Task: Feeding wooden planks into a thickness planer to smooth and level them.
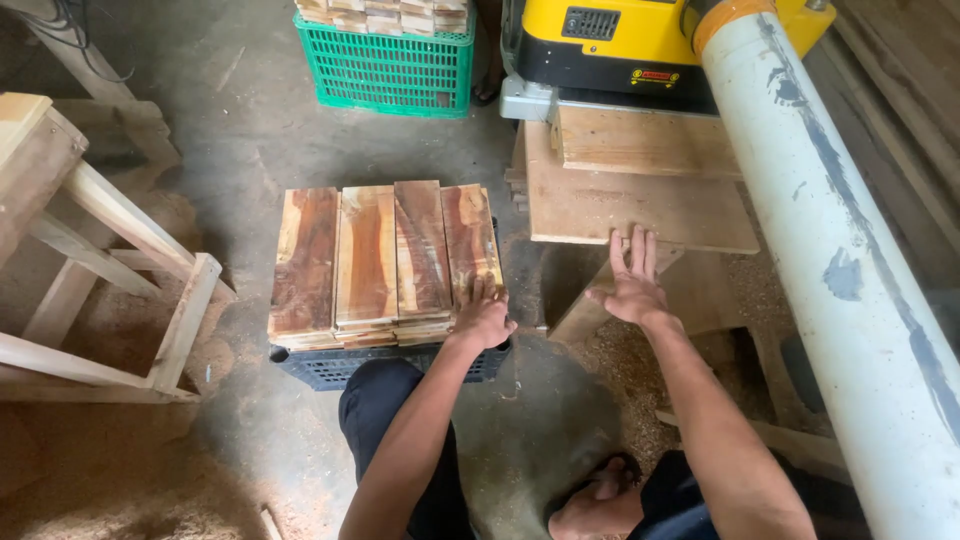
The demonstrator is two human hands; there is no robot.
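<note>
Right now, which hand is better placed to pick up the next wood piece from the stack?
Left. The left hand already rests on the rightmost stack of wood pieces atop the dark crate. The right hand lies flat on the plank by the yellow machine.

— What is seen of the stacked boards [385, 262]?
— Reddish wood, streaked grain, matt, sawn smooth; they are carried by a dark plastic lattice crate [330, 366].
— And around them?
— Pale raw wood is shown by the planer table [640, 205]; glossy yellow casing by the planer [620, 35]; scuffed white plastic by the pipe [850, 270]; rough, sawdust-strewn concrete by the floor [250, 130].
</note>
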